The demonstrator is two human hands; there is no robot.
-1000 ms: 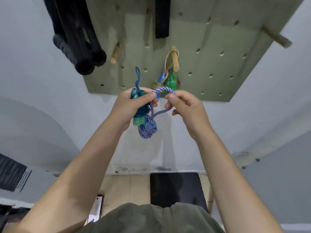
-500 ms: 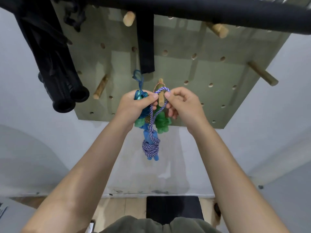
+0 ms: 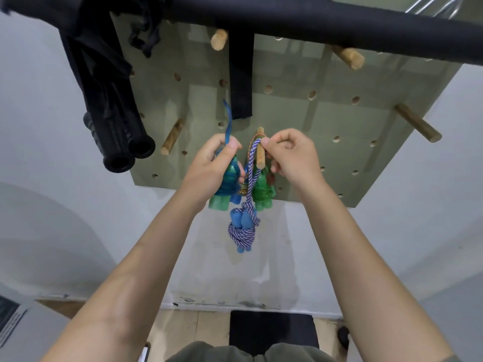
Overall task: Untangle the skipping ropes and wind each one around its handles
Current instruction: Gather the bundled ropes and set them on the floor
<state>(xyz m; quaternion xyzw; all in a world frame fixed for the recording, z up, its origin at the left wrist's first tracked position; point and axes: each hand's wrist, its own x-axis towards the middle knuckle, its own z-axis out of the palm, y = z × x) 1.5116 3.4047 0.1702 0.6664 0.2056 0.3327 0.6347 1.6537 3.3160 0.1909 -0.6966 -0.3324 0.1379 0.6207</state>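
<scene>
My left hand [image 3: 209,167] grips a green-handled skipping rope bundle [image 3: 224,190] wound in clear blue cord; a blue cord loop [image 3: 228,121] sticks up above the fist. My right hand [image 3: 290,155] pinches the top of a purple-and-white braided rope loop [image 3: 251,168] against a wooden peg [image 3: 260,150] on the pegboard. Below that loop hang the blue handles [image 3: 241,224] with the braided rope wound around them. Another green-handled bundle [image 3: 264,193] hangs from the same peg, partly hidden behind my right hand.
The olive pegboard [image 3: 326,116] carries several wooden pegs [image 3: 417,125]. Black foam-grip handles [image 3: 119,142] hang at the left, a black strap [image 3: 240,82] hangs above my hands, and a black padded bar [image 3: 326,19] crosses the top. A black bench [image 3: 271,327] stands below.
Both hands rose toward the pegboard. The braided loop now sits at the wooden peg, and the blue-handled bundle hangs lower and straighter beneath it.
</scene>
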